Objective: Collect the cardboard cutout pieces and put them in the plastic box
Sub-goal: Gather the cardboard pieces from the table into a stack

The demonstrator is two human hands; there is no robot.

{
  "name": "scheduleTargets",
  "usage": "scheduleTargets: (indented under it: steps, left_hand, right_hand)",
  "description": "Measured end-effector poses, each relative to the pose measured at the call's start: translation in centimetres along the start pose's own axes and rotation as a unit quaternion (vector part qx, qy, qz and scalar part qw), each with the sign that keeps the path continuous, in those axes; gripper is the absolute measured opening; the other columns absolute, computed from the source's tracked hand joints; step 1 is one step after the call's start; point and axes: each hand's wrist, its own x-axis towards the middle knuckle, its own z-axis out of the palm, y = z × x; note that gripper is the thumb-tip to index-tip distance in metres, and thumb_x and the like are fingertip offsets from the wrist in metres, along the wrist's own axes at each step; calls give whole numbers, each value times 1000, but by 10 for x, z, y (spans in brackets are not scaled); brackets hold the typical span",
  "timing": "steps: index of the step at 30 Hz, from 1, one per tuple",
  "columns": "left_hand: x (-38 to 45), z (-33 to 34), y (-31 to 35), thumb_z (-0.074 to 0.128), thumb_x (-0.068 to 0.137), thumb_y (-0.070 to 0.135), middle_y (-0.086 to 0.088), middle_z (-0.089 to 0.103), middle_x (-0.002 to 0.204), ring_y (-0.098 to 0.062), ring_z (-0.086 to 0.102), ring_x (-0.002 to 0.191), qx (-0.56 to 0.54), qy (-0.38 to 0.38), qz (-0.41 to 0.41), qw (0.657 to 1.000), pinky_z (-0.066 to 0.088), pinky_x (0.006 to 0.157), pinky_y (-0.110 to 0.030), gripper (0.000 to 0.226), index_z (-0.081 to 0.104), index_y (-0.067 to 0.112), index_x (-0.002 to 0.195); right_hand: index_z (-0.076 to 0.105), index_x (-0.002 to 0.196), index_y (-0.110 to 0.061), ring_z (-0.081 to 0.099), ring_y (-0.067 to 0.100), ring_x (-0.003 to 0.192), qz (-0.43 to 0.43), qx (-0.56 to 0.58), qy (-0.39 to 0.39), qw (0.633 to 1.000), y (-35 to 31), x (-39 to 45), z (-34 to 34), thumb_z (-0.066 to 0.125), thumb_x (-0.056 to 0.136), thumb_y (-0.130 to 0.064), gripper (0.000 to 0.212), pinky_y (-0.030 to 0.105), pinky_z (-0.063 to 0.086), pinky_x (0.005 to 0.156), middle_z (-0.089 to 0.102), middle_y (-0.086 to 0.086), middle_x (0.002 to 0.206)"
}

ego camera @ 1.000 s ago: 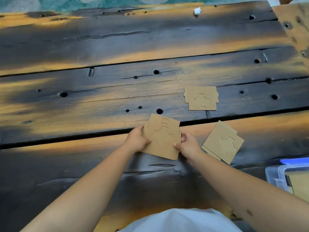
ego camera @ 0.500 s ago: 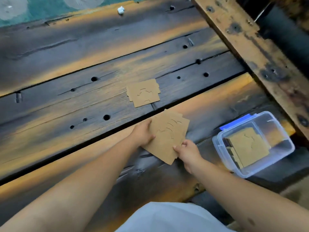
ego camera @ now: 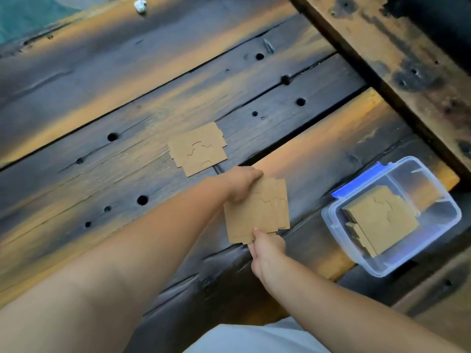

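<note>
I hold a small stack of brown cardboard cutout pieces [ego camera: 257, 212] just above the dark wooden table. My left hand [ego camera: 242, 183] grips the stack's upper left edge. My right hand [ego camera: 266, 248] pinches its lower edge. Another small pile of cutout pieces [ego camera: 198, 149] lies flat on the planks further away. At the right sits a clear plastic box [ego camera: 430, 245] with a blue latch, open, with a stack of cardboard pieces [ego camera: 379, 220] inside. The held stack is to the left of the box, apart from it.
The table [ego camera: 127, 110] is made of dark planks with gaps and holes. A rough wooden beam [ego camera: 397, 52] runs diagonally at the upper right. A small white scrap [ego camera: 140, 6] lies at the far edge. The box stands near the table's right edge.
The second pile near my right hand has been gathered into the held stack. The view has swung right, bringing the box fully into sight, and the stack has shifted toward it.
</note>
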Motion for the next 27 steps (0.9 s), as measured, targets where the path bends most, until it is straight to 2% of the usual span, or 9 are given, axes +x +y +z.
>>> scheduleTargets:
  steps: [3, 6, 11, 14, 16, 19, 23, 26, 27]
  left_hand:
    - [-1, 4, -5, 50, 89, 5, -13, 49, 131, -32, 50, 114, 30, 11, -15, 999, 43, 96, -41, 48, 42, 13, 136]
    - [-9, 9, -19, 50, 89, 6, -11, 48, 128, -32, 47, 111, 25, 20, -54, 998, 43, 94, -43, 48, 43, 15, 135]
    - [-35, 26, -39, 56, 88, 17, -15, 46, 123, -34, 44, 113, -38, 63, -138, 988, 43, 94, -43, 52, 39, 17, 138]
    - [-58, 47, -53, 60, 86, 27, -16, 50, 123, -36, 45, 116, -69, 65, -203, 975, 43, 96, -45, 55, 39, 17, 137]
    - [-76, 62, -60, 62, 84, 32, -15, 51, 123, -36, 44, 116, -112, 81, -239, 961, 42, 98, -45, 61, 37, 21, 138]
    - [-102, 81, -64, 68, 82, 31, -15, 48, 125, -35, 45, 119, -207, 135, -261, 933, 41, 97, -41, 67, 36, 21, 140]
    - [-129, 86, -68, 73, 79, 22, -13, 50, 126, -30, 49, 116, -298, 212, -276, 889, 40, 93, -34, 63, 42, 21, 134]
    - [-152, 89, -73, 77, 76, 18, -12, 52, 122, -27, 51, 111, -351, 239, -283, 860, 41, 89, -32, 59, 47, 21, 128]
    - [-163, 92, -75, 78, 76, 15, -12, 52, 120, -25, 52, 107, -378, 259, -287, 841, 43, 87, -32, 59, 47, 19, 125]
  right_hand:
    - [62, 99, -13, 66, 29, 97, -19, -20, 7, 1000, 0, 1, 2, 68, 88, -14, 13, 48, 54, 94, 67, 7, 100]
    - [60, 108, -10, 64, 28, 96, -42, -49, 9, 998, -4, 0, 4, 67, 88, -14, 21, 43, 53, 91, 67, 8, 106]
    - [58, 114, -14, 60, 23, 88, -103, -117, -5, 988, -9, 0, 8, 67, 89, -15, 27, 32, 47, 75, 65, 5, 107]
    - [62, 107, -17, 62, 15, 78, -132, -148, -35, 980, -10, 1, 8, 66, 90, -16, 17, 22, 45, 51, 67, 1, 95]
    - [62, 102, -20, 62, 13, 75, -148, -193, -61, 968, -11, 1, 8, 65, 90, -19, 12, 20, 42, 45, 66, -1, 91]
    - [60, 87, -24, 62, 18, 81, -172, -265, -114, 942, -12, 1, 12, 65, 89, -17, 9, 27, 49, 57, 67, 1, 96]
    - [58, 87, -27, 63, 26, 95, -227, -332, -162, 901, -13, -5, 22, 67, 87, -21, 10, 43, 56, 83, 67, 4, 105]
    - [54, 87, -28, 62, 27, 99, -269, -376, -196, 865, -14, -10, 31, 66, 87, -23, 13, 48, 54, 89, 66, 4, 107]
    - [53, 87, -27, 62, 27, 99, -275, -384, -214, 855, -13, -15, 37, 66, 87, -22, 14, 49, 54, 89, 67, 5, 107]
